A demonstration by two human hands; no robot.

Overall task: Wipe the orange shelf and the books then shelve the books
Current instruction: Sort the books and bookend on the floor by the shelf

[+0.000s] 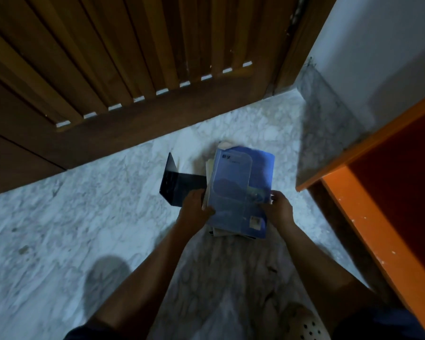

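A stack of books point(238, 190) with a blue-covered book on top lies on the marble floor point(84, 217) in the middle of the head view. My left hand point(194, 207) grips the stack's left edge, thumb on the top cover. On the stack's right edge my right hand point(280, 209) holds it with curled fingers. The orange shelf point(368, 209) stands at the right, its dark inner board partly visible. No cloth is in view.
A black metal bookend point(177, 185) stands on the floor just left of the stack. A slatted wooden door point(133, 57) fills the back. A white wall point(378, 57) rises at the back right. My sandalled foot point(304, 325) shows at the bottom.
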